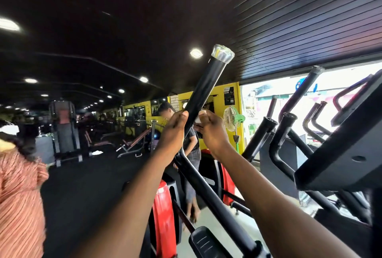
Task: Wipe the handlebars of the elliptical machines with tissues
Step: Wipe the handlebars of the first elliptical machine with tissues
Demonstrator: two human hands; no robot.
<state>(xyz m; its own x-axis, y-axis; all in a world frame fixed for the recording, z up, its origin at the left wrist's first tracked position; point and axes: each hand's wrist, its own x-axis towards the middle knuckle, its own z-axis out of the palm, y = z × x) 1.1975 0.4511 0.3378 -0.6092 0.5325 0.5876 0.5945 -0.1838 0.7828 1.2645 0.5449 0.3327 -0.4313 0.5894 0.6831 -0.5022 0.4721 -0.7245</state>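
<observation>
— Two hands are on the same bar?

— Yes. Both are raised to the long black handlebar with a shiny silver end cap, which leans up to the right. The left hand is curled around the bar from the left side, the thumb lying along it. The right hand is just beside the bar on the right and pinches a small white crumpled tissue against it.

— Is the tissue touching the bar?

— It seems so, but the spot is small and a little blurred.

— What else is around?

— More black handlebars of elliptical machines stand to the right. A green and white pedestal fan stands by the yellow wall. A person in a dark shirt is behind the bar, and a person in an orange striped garment is at the left edge.
</observation>
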